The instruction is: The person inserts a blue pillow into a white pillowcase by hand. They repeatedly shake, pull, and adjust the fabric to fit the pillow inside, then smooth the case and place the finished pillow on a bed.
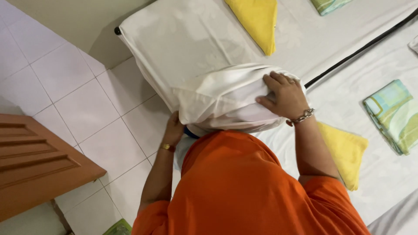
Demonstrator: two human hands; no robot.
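Note:
A white pillow in a white pillowcase (pixel 226 98) lies at the near edge of a bed covered with a white sheet (pixel 183 39). My right hand (pixel 283 93), with a silver bracelet at the wrist, rests flat on the pillow's right end, fingers bent over the fabric. Down at the pillow's lower left corner, my left hand (pixel 174 128), with a gold band at the wrist, grips the edge of the case; its fingers are partly hidden under the cloth. My orange garment (pixel 239 187) fills the lower middle of the view.
Two folded yellow cloths lie on the bed, one at the top (pixel 257 21) and one by my right arm (pixel 346 152). A folded green patterned cloth (pixel 394 115) sits at the right. A wooden door (pixel 35 161) stands at the left over a white tiled floor (pixel 87 95).

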